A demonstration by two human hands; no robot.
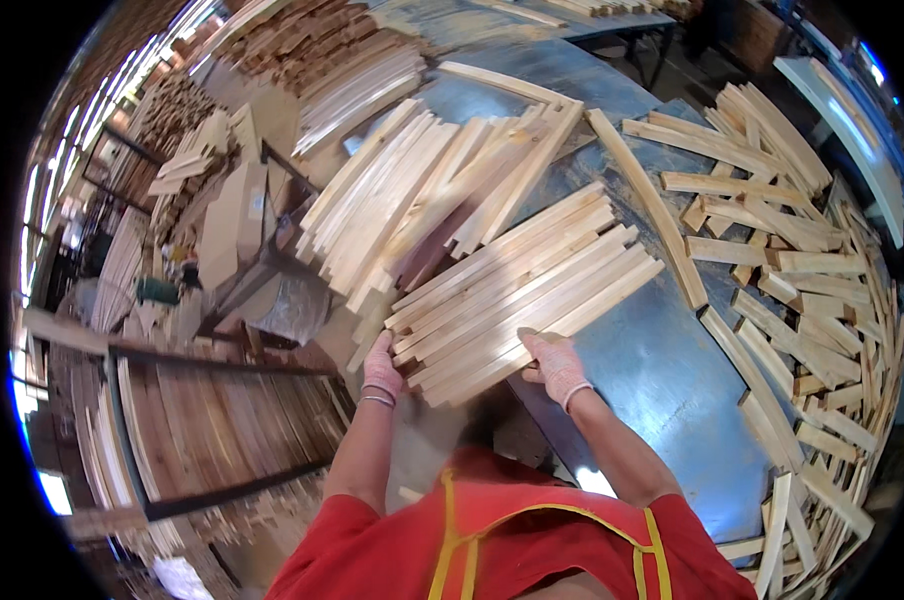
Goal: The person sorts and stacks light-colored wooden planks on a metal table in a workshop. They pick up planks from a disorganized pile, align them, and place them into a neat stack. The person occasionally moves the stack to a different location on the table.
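Note:
A layer of several pale wooden slats (pixel 517 290) lies side by side between my hands, over the near left edge of the blue metal table (pixel 662 400). My left hand (pixel 383 365), in a pinkish work glove, closes on the slats at their left ends. Gloved too, my right hand (pixel 555 365) grips the near edge, thumb on top and its other fingers mostly hidden underneath. The slat ends are uneven. Just beyond them rests another row of slats (pixel 402 200), some with darker brown faces; the held layer partly covers its near right side.
A long wooden strip (pixel 652 210) runs along the tabletop, with a loose heap of short wood pieces (pixel 802 290) to its right. Left of me stands a dark metal frame (pixel 132 430) holding boards. Cardboard (pixel 234 225) and stacked timber (pixel 302 45) lie farther off.

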